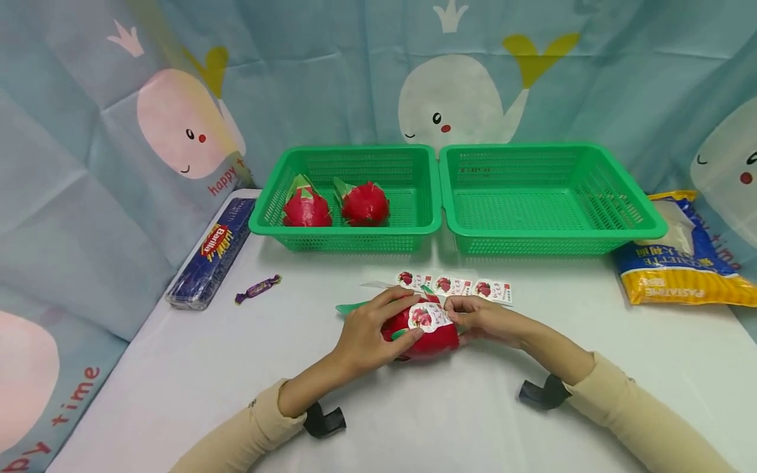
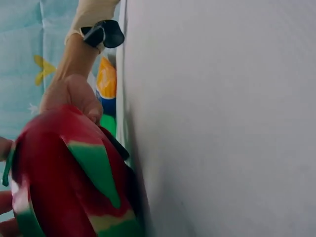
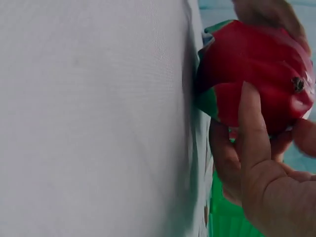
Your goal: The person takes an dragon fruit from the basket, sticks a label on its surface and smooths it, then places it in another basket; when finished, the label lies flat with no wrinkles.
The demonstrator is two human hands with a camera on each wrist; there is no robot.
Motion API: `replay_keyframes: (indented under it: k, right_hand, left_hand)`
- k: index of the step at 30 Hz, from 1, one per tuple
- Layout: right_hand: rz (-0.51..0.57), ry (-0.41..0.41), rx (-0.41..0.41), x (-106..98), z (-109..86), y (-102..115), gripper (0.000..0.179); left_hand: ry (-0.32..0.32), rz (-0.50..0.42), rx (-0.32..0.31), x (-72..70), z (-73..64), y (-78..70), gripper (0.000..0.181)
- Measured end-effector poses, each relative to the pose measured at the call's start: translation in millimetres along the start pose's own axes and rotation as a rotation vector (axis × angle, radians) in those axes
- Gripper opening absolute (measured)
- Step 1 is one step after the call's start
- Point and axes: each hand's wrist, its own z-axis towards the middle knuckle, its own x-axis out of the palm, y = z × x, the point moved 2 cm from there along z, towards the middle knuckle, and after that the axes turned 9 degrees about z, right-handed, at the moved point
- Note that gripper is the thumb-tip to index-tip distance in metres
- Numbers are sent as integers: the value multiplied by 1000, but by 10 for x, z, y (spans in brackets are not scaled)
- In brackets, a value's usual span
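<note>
A red dragon fruit [image 1: 434,341] with green-tipped scales lies on the white table, a white label sticker [image 1: 427,316] on its upper side. My left hand [image 1: 369,332] grips it from the left, thumb in front and fingers over the top. From the right, my right hand [image 1: 481,318] holds the fruit, its bent fingers at the sticker's right end. Red skin and green scales [image 2: 94,168] fill the lower part of the left wrist view. In the right wrist view, one finger [image 3: 253,113] of the right hand lies straight against the fruit's stem end.
Behind the fruit lies a strip of label stickers [image 1: 452,286]. Two dragon fruits sit in the left green basket [image 1: 349,231]; another green basket [image 1: 556,234] adjoins it. A blue Barilla spaghetti pack [image 1: 213,253] and a purple-wrapped candy [image 1: 258,289] lie left, a pasta bag [image 1: 680,263] right.
</note>
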Motion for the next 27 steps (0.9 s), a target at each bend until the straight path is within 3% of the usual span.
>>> replay_keyframes:
  k: [11, 14, 17, 19, 21, 23, 27]
  right_hand:
    - [-14, -14, 28, 30, 35, -20, 13]
    - [-108, -93, -15, 26, 29, 79, 16]
    - [-297, -184, -66, 86, 36, 233, 34]
    - [-451, -209, -74, 169, 62, 322, 49]
    - [-598, -205, -59, 270, 98, 386, 60]
    - [-711, -197, -46, 383, 135, 434, 68]
    - [-858, -162, -42, 583, 184, 475, 74]
  left_hand:
    - [-6, -13, 48, -41, -45, 2, 48]
    - [9, -73, 40, -69, -34, 30, 52]
    - [35, -189, 2, -99, -4, 115, 55]
    - [41, -288, -46, -124, 34, 208, 49]
    - [36, -393, -140, -155, 93, 338, 39]
    - [14, -501, -264, -185, 165, 512, 33]
    - [-69, -796, -567, -249, 295, 894, 39]
